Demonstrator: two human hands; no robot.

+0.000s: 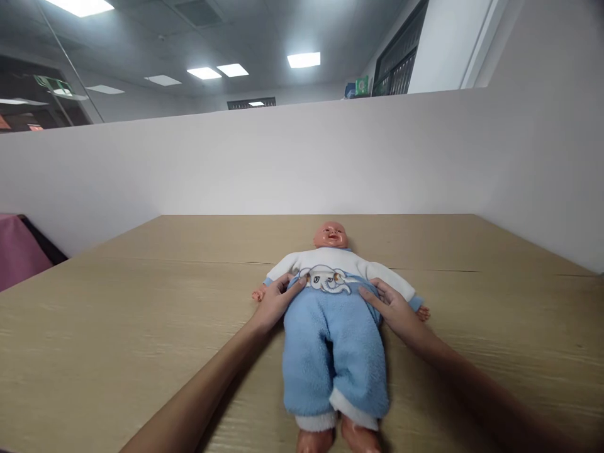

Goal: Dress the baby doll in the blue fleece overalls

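A baby doll (333,314) lies on its back on the wooden table (117,314), head away from me, feet near the bottom edge. It wears a white top with an elephant picture and fluffy light-blue trousers (330,352). My left hand (278,299) grips the trousers' waistband on the doll's left side as I see it, fingers curled at the edge. My right hand (389,302) does the same on the other side, fingers pinched on the waistband.
White partition walls (302,157) enclose the table at the back and right. A pink cloth-covered object (19,248) sits beyond the table's left edge. Ceiling lights show above the partition.
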